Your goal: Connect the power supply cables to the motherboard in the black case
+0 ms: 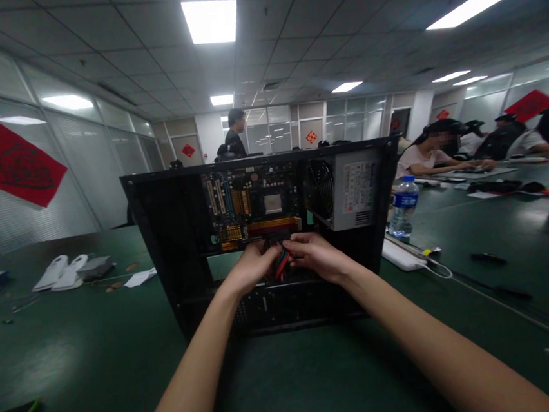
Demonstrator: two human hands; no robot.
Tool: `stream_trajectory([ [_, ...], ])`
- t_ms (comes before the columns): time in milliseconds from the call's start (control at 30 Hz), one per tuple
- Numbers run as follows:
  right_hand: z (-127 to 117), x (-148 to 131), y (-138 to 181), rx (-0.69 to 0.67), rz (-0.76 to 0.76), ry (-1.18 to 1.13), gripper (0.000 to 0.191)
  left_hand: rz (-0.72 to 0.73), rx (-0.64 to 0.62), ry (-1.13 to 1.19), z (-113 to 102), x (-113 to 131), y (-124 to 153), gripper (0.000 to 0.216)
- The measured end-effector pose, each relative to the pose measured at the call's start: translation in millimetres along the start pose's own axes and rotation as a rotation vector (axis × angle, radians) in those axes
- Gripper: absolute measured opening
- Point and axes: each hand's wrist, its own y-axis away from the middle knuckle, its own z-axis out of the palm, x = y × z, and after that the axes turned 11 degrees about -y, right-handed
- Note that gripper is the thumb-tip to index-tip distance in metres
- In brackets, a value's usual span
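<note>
A black computer case (156,243) stands on the table with its open side facing me. Inside it are a motherboard (272,180) and, at the upper right, a silver power supply (358,191) with a black fan. Below the motherboard's lower edge, a cable bundle (283,267) with red, blue and black wires hangs between my hands. My left hand (254,266) is closed on it from the left, thumb toward the wires. From the right, my right hand (320,253) pinches the same bundle. The cable ends are partly hidden by my fingers.
The green table (94,353) holds white slipper-like items (62,272) and a grey block (96,267) at left. To the right are a water bottle (404,210), a white power strip (403,255) and cords. Several people sit further right; one person (235,135) stands behind the case.
</note>
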Motion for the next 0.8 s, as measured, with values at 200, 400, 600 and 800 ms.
stream_trajectory([
  [200,-0.6,0.2,-1.6,0.011,0.000,0.009,0.063,0.100,0.043,0.036,-3.7,-7.2,-3.7,0.023],
  [400,-2.5,1.9,-3.1,0.014,-0.004,0.023,0.062,0.094,0.045,0.029,-3.4,-8.4,-5.2,0.020],
  [600,-0.9,1.8,-2.3,0.039,-0.031,0.033,0.061,0.081,0.049,0.054,-3.5,-6.2,-3.4,0.015],
  [800,0.7,2.6,-1.9,0.014,-0.011,0.047,0.058,0.038,0.017,-0.014,-1.0,-1.2,-0.7,0.005],
])
